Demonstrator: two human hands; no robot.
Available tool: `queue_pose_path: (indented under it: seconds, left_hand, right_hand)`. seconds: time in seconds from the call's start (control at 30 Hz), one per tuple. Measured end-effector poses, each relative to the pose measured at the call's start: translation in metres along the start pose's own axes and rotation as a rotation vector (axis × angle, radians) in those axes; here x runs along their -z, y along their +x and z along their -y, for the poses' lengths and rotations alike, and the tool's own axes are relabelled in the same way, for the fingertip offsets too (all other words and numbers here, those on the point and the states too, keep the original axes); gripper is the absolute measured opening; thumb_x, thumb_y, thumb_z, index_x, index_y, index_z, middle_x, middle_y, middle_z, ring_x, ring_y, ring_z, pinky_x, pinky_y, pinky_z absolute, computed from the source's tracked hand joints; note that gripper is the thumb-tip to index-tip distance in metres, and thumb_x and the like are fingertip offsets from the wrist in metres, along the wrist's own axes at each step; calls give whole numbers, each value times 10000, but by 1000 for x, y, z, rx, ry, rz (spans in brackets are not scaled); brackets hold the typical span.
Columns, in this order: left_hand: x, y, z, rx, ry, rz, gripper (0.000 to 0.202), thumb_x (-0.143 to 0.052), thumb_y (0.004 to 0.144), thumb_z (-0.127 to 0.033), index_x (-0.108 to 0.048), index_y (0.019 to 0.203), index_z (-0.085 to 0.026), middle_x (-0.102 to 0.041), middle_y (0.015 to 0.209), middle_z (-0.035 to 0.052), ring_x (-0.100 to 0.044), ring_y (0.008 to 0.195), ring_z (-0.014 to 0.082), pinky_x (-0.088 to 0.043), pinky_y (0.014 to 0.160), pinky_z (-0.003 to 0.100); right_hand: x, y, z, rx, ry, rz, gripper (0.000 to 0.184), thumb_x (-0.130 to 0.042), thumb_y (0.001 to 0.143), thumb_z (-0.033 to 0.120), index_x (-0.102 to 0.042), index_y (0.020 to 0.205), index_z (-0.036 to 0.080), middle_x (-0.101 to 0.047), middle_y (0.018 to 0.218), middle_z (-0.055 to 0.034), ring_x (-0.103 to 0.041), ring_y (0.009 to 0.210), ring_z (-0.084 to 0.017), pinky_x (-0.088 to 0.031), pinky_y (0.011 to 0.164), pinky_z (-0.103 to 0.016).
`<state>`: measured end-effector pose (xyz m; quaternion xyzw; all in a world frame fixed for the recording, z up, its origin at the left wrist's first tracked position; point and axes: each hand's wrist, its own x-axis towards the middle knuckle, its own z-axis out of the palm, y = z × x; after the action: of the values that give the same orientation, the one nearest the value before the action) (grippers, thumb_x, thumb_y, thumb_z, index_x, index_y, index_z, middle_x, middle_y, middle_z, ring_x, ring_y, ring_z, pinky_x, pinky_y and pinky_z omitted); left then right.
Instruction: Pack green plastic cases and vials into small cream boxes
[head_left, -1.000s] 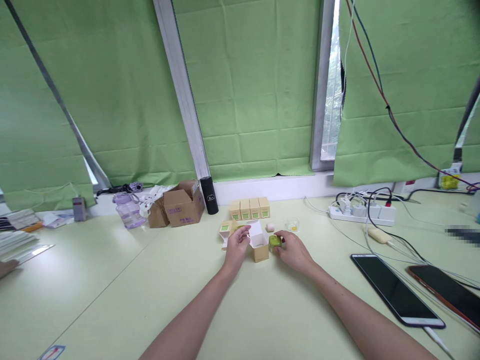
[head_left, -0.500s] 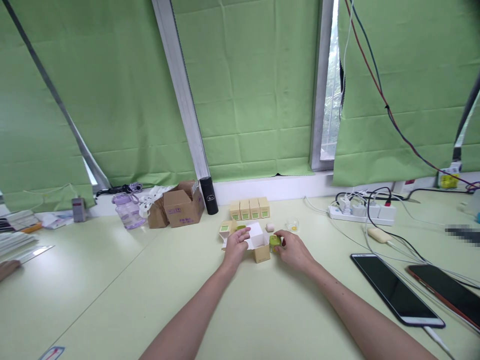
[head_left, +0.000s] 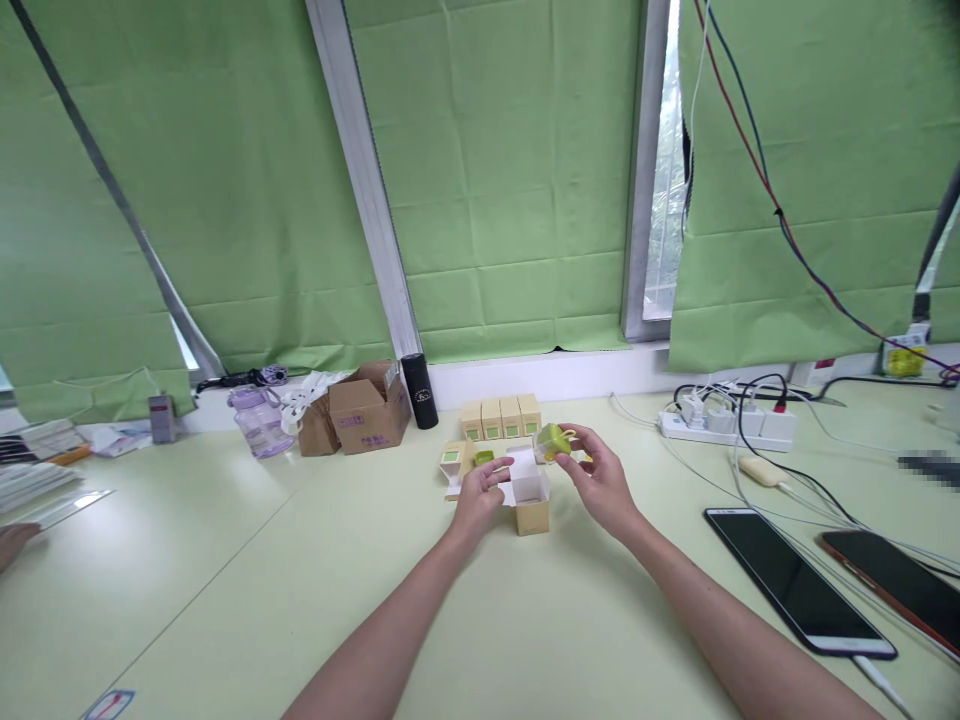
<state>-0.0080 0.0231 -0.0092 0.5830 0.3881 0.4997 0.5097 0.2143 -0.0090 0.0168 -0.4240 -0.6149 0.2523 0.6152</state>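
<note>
Your R hand (head_left: 604,488) has the green case (head_left: 553,440) pinched btwn thumb & fingers, tilted & up off the table (head_left: 480,640), just beyond & a bit R of the open box (head_left: 532,518). Your L hand (head_left: 477,502) is apart from the R, at the box's L side, fingers part-curled by its white side flap (head_left: 507,494), tho can't tell if they're gripping it. Box is upright, lid (head_left: 523,463) raised, w/ 4 small cartons (head_left: 500,419) in a row behind & a green bit (head_left: 484,457) just past your L fingers.
</note>
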Motion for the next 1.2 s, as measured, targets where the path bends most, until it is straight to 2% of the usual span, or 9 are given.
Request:
queue_pose_path:
  seconds: [0.17,0.37,0.6,0.7,0.87,0.93,1.03,1.2]
  left_hand:
    - [-3,-4,-6,1,-18,28,675,-558,535,-112,-720,1189,-152,-792,1104,136,-729,1044,300,-520,794,323]
    - [-5,-5,-8,2,-36,19,654,-553,519,-109,-736,1145,-157,-805,1066,122,-731,1064,310,-522,813,329]
    - [-4,-3,-5,4,-25,18,667,-558,530,-113,-731,1173,-151,-797,1086,135,-729,1070,312,-528,810,330]
    - [-3,-2,-4,3,-18,19,664,-556,524,-114,-734,1163,-152,-795,1071,135,-725,1068,316,-530,806,333]
    - [-2,-2,-1,-2,-27,41,684,-555,531,-111,-723,1194,-147,-792,1087,137,-723,1073,304,-527,826,330]
    - [-1,-2,-1,9,-35,47,694,-554,526,-106,-718,1199,-146,-793,1093,136,-727,1056,298,-522,820,325]
    - [-1,-1,0,16,-40,44,700,-552,514,-98,-718,1192,-137,-795,1082,135,-727,1049,293,-510,805,308]
    - [-1,1,1,13,-52,51,703,-551,514,-94,-710,1197,-128,-798,1068,138,-733,1053,309,-508,781,307]
  right_hand:
    - [-7,-9,8,47,-16,116,412,-602,955,410,-595,1338,259,-715,1266,-94,-673,1077,-246,-562,713,-309]
    - [-4,-9,4,84,-124,212,399,-546,979,361,-576,1368,279,-689,1315,-80,-678,968,-217,-532,628,-286]
    - [-4,-9,3,128,-134,226,398,-520,999,352,-550,1387,270,-644,1399,-90,-651,1101,-239,-555,694,-307]
    - [-4,-9,1,150,-184,241,390,-501,1010,358,-534,1387,267,-641,1404,-96,-676,1041,-236,-550,682,-317]
    - [-2,-7,-4,191,-353,238,370,-463,1027,331,-516,1388,275,-677,1358,-79,-711,905,-214,-554,764,-353]
    - [-1,-8,-4,194,-400,258,358,-448,1037,326,-511,1386,282,-690,1337,-70,-723,870,-208,-552,743,-346]
    - [-1,-9,-2,216,-440,292,333,-436,1054,329,-504,1378,292,-688,1347,-60,-733,860,-203,-543,700,-334]
    - [-3,-14,-1,270,-502,334,338,-445,1060,299,-488,1395,309,-667,1395,-42,-725,881,-200,-535,747,-347]
